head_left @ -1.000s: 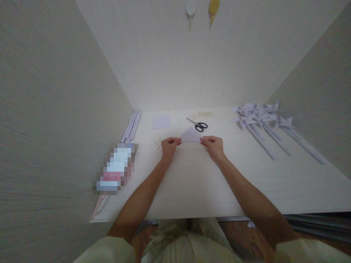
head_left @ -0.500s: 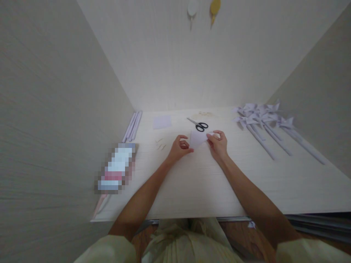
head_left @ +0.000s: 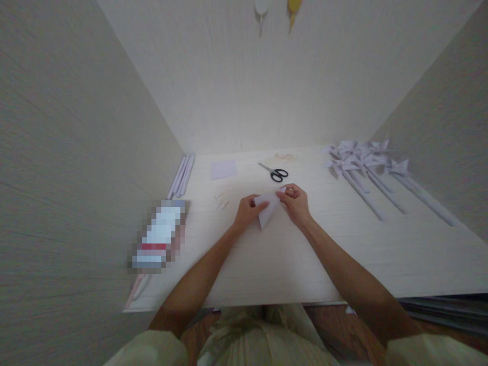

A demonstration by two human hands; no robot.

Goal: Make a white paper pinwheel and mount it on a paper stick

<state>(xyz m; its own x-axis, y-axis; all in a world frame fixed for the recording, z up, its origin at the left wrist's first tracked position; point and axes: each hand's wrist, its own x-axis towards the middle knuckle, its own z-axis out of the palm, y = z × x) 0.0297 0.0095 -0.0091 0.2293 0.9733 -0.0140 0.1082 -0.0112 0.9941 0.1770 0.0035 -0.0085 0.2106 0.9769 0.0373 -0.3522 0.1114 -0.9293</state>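
A small pale lilac paper piece, folded into a triangle with its tip pointing down, is held between both hands just above the white table. My left hand pinches its left edge. My right hand grips its upper right corner. Black-handled scissors lie just beyond the hands.
A bunch of lilac paper pinwheels on sticks lies at the right. A lilac paper square and rolled paper sticks are at the back left. A blurred box sits at the left edge. Small pale bits lie near my left hand.
The hands came closer together and nearer to me. The folded paper turned from a wide flat triangle to one with its tip pointing down.
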